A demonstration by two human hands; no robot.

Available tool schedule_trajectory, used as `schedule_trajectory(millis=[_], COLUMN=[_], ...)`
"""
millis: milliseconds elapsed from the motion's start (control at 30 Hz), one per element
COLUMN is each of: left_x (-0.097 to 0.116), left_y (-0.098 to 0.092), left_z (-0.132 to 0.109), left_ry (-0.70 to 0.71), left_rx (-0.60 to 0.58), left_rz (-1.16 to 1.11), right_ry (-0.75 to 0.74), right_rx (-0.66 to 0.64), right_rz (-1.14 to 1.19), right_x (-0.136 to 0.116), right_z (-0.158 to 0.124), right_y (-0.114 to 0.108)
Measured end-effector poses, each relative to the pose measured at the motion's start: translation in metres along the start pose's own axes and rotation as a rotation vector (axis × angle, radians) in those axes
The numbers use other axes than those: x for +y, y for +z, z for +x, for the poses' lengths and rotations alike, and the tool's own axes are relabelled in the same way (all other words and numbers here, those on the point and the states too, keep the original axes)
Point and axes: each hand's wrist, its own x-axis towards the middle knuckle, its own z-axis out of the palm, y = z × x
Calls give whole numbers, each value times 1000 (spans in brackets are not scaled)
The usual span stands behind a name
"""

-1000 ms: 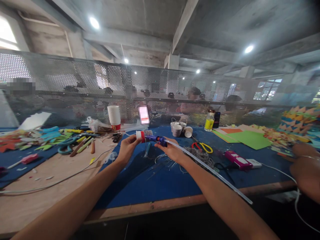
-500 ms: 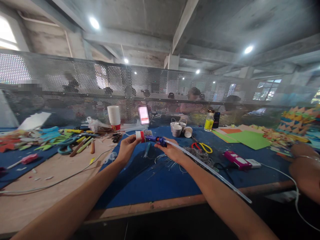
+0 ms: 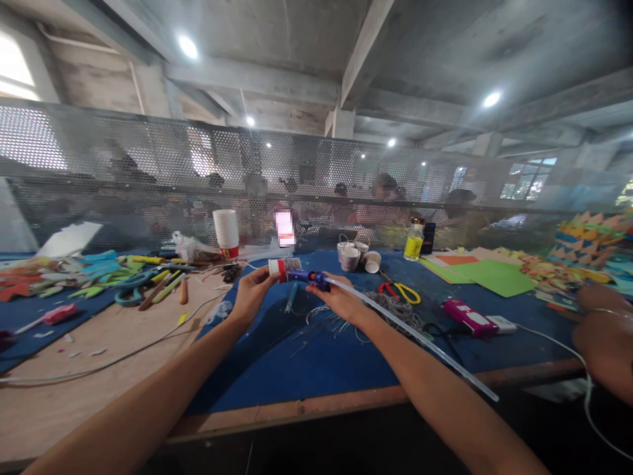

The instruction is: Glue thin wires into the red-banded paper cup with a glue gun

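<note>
My left hand (image 3: 253,291) is closed on a small white paper cup with a red band (image 3: 278,267), held on its side above the blue mat (image 3: 316,359). In my right hand (image 3: 336,300) I grip a blue glue gun (image 3: 309,276), its nozzle touching the cup. A long clear glue stick (image 3: 420,340) runs from the gun's back over my right forearm. Both arms reach out over the table's front edge.
Yellow-handled scissors (image 3: 403,291), a wire tangle (image 3: 393,309), small white cups (image 3: 355,254), a yellow bottle (image 3: 414,240) and a pink device (image 3: 467,316) lie to the right. A cup stack (image 3: 225,232) and craft pieces (image 3: 99,274) sit left. Another person's arm (image 3: 606,336) is far right. A mesh screen (image 3: 148,171) stands behind.
</note>
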Motion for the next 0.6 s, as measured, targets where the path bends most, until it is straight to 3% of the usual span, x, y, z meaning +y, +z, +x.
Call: schedule_trajectory(millis=[600], left_x=[3], left_y=[1], left_z=[0], left_ry=[4], left_rx=[26], left_rz=[-1], right_ry=[18], right_rx=[-20], right_rz=[-43], right_x=[3], right_z=[0], right_y=[2])
